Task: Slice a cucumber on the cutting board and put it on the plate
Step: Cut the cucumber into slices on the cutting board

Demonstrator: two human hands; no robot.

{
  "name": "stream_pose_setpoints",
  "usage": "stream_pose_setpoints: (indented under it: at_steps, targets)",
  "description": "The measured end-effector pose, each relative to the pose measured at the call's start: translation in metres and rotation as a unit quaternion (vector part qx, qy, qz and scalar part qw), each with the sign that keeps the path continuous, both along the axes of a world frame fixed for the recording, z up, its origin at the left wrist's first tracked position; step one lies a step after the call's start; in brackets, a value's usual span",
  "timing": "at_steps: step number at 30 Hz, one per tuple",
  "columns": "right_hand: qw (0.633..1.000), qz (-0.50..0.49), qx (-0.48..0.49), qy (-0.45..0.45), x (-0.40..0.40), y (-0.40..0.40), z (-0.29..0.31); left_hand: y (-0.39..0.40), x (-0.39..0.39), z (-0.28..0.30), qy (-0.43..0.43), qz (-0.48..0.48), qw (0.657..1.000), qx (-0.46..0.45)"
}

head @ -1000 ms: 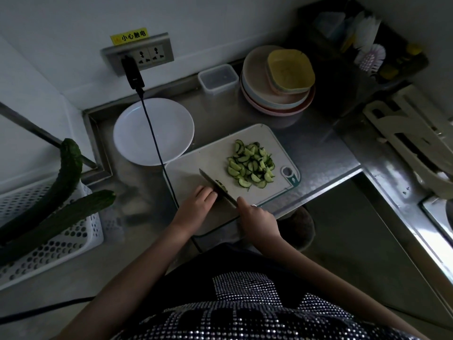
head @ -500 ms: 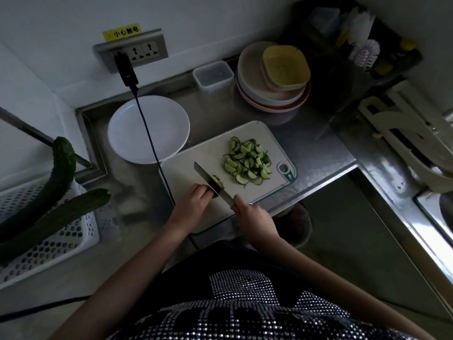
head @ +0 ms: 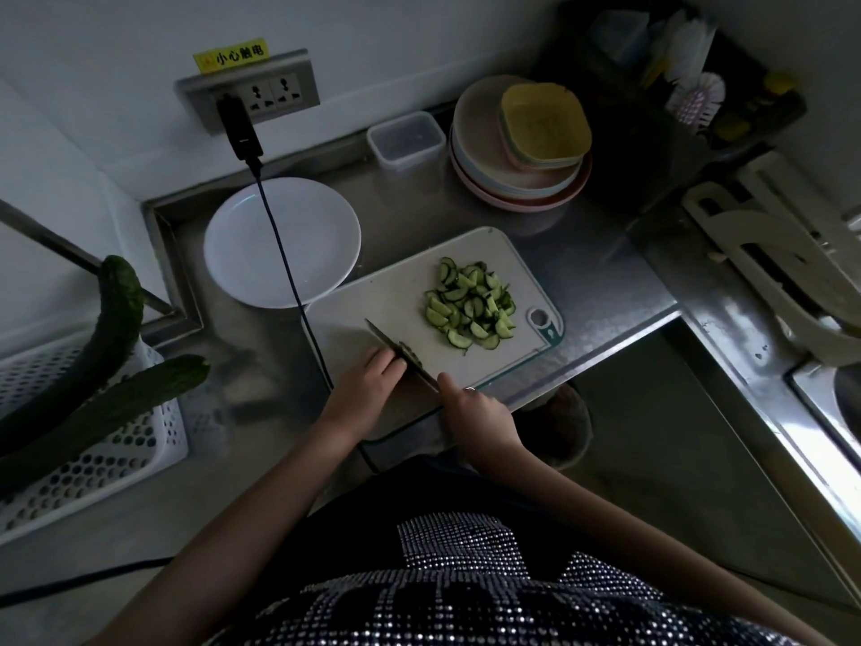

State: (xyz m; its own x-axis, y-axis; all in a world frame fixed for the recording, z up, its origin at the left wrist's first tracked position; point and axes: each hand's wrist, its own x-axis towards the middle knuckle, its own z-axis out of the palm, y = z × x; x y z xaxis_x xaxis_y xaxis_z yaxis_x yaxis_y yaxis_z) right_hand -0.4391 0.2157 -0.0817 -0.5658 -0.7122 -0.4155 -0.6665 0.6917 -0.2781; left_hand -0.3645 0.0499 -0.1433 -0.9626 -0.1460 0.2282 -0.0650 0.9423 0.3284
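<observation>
**Q:** Where does the board sit, and what room is around it?

**A:** My cutting board [head: 400, 296], pale and round-cornered with a green rim, lies aslant on the steel counter [head: 582, 272]; its near corner, at six o'clock, overhangs the counter's front edge. Bare board spreads at nine o'clock of the blade. The white plate [head: 247, 244], smooth and round, waits at eleven o'clock, its rim just beside the board. A black cable [head: 279, 235] runs from the wall socket [head: 261, 93] across the plate and past the board's left edge.

**Q:** And the cucumber?

**A:** The cucumber slices [head: 470, 305], glossy half-moons, are heaped at two o'clock on the board, near the hanging hole. A last cucumber stub [head: 410, 355] lies under the knife [head: 396, 349]; it is too dark to tell more.

**Q:** Your hands?

**A:** My left hand [head: 368, 389] is curled knuckles-up against the blade's flat, pinning the stub. My right hand [head: 475, 412] grips the handle, forefinger stretched toward the blade. Two bumpy whole cucumbers [head: 116, 319] lean from a perforated white basket [head: 116, 459] at nine o'clock.
</observation>
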Motion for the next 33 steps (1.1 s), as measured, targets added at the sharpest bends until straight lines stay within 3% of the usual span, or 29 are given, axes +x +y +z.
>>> stream_pose_setpoints:
  at_steps: [8, 13, 21, 33]
  targets:
    - [1.0, -0.006, 0.008, 0.019, -0.007, 0.0, -0.002, -0.003, -0.001, -0.007, 0.013, -0.014, 1.0, -0.007]
    - [0.995, -0.096, -0.036, -0.004, -0.02, 0.003, 0.005, -0.005, -0.002, -0.013, 0.02, 0.0, 1.0, -0.015]
    - [0.996, -0.051, -0.073, -0.017, -0.002, 0.0, 0.006, -0.003, 0.0, -0.004, 0.027, -0.009, 0.997, -0.066]
    - [1.0, 0.002, -0.022, 0.0, 0.001, -0.002, -0.004, -0.002, 0.002, -0.004, 0.02, 0.005, 0.997, -0.077]
